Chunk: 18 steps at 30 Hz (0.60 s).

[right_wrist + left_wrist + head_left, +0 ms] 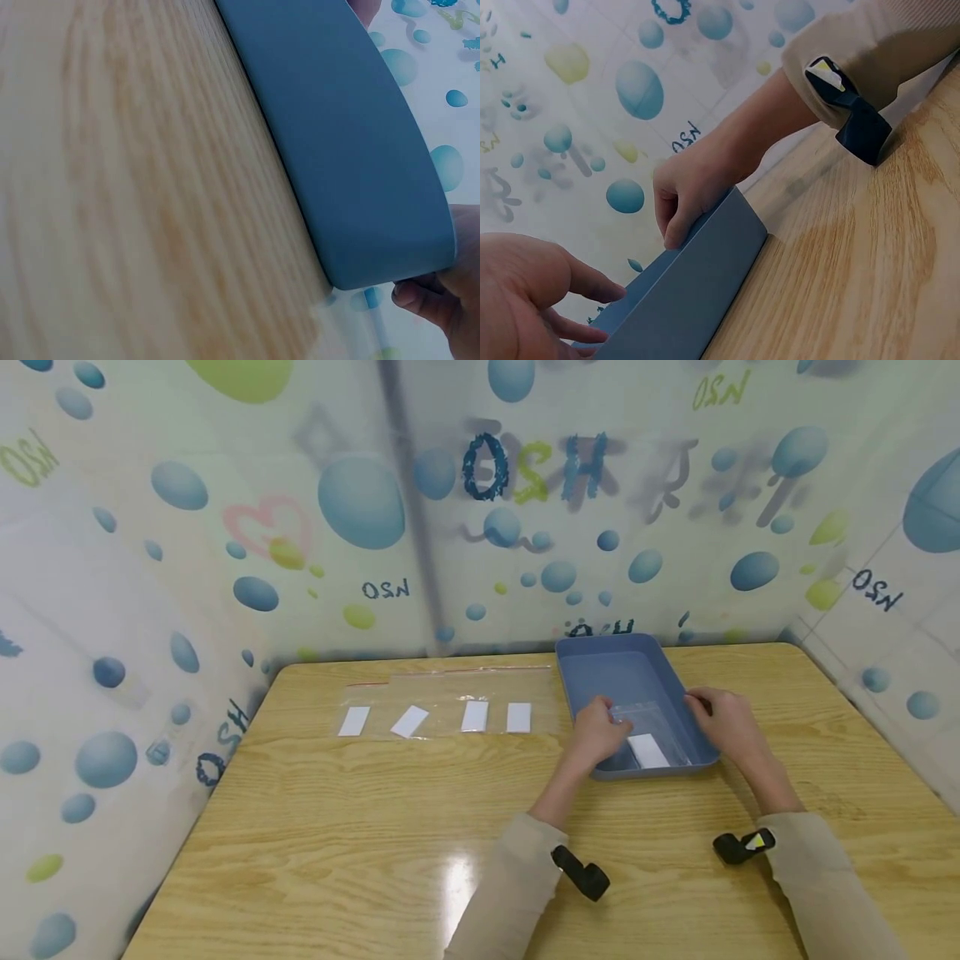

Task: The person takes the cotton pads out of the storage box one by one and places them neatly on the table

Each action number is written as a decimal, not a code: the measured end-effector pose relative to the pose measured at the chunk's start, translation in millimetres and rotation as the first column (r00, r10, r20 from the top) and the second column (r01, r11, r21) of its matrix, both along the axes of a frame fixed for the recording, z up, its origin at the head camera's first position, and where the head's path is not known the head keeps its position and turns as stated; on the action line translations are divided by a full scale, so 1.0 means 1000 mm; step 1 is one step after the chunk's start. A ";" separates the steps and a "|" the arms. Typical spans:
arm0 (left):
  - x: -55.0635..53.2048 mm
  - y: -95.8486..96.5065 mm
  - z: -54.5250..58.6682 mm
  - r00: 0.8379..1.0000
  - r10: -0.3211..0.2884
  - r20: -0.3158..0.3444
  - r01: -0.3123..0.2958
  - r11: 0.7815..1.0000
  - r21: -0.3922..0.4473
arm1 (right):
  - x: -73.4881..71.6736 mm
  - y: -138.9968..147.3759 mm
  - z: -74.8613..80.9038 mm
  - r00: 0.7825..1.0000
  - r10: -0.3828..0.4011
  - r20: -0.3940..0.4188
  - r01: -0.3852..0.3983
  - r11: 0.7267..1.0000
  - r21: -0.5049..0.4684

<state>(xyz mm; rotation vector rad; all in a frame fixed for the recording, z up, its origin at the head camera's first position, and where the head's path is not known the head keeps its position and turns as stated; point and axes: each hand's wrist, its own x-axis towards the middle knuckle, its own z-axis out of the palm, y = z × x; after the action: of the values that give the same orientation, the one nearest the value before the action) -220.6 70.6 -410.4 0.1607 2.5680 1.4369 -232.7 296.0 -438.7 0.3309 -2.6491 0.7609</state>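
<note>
A blue tray [615,652] stands on the table's right side. In its near part lies a clear zip bag [652,718] with a white card [647,750] inside. My left hand [600,732] is over the tray's left wall beside the bag; in the left wrist view its thumb and fingers [596,285] stand apart. Whether they touch the bag is hidden. My right hand [726,722] grips the tray's right rim, its thumb bent over the edge, as the left wrist view shows [697,187]. The right wrist view shows the tray's outer wall [345,142] and the right thumb.
Several clear bags [442,693], each with a white card [475,716], lie in a row left of the tray. A patterned curtain [465,527] hangs behind the wooden table [337,827].
</note>
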 end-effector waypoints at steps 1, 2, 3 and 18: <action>0.000 0.001 -0.001 1.000 0.000 -0.001 0.000 1.000 -0.009 | 0.000 0.000 0.000 1.000 0.000 -0.002 0.000 1.000 0.001; 0.000 0.002 -0.001 1.000 0.001 0.004 -0.001 1.000 -0.011 | 0.000 0.000 0.000 1.000 0.000 -0.002 0.000 1.000 0.000; 0.000 0.003 -0.002 1.000 0.001 0.012 -0.001 1.000 -0.012 | 0.000 0.000 0.000 1.000 0.001 -0.002 -0.001 1.000 0.001; 0.000 0.013 -0.009 0.994 0.016 0.107 -0.028 0.994 0.110 | 0.002 -0.002 0.002 1.000 -0.007 0.023 0.006 1.000 0.007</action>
<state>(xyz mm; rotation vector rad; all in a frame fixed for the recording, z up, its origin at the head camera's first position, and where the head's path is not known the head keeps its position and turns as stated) -220.3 83.3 -419.0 0.0704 2.4142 1.5531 -230.9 294.1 -436.3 0.3169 -2.6739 0.7587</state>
